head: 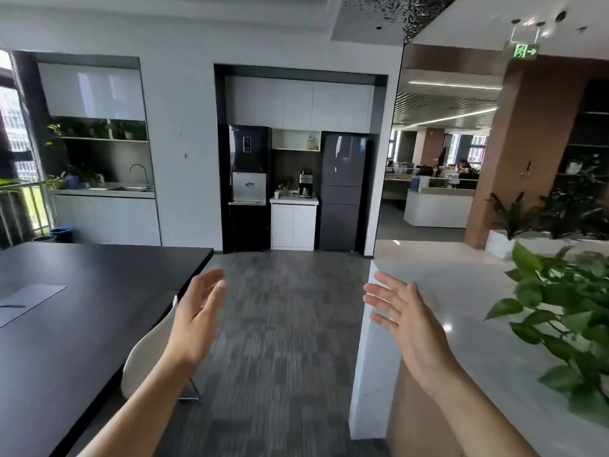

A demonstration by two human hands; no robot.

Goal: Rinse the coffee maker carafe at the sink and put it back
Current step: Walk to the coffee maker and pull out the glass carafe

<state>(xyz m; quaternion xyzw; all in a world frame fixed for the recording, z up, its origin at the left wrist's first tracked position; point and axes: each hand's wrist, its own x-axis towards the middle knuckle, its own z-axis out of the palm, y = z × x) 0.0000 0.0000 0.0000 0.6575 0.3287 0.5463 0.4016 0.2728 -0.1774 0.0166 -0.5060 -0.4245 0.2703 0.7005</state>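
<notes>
A black and silver coffee maker (305, 183) stands far ahead on a small white counter (294, 200), between a dark water dispenser and a dark fridge. Its glass carafe (304, 191) sits in the machine's base. The sink (127, 189) with a curved tap (141, 173) is in an alcove at the far left. My left hand (197, 319) and my right hand (404, 319) are raised in front of me over the carpet, palms facing each other, fingers spread, both empty and far from the coffee maker.
A long black table (75, 311) fills the left side, with a white chair (148, 354) tucked at its corner. A white marble counter (461, 308) with a leafy plant (566, 321) is on the right. Grey carpet (283, 324) runs between them toward the appliances. A white cup (276, 194) stands left of the coffee maker.
</notes>
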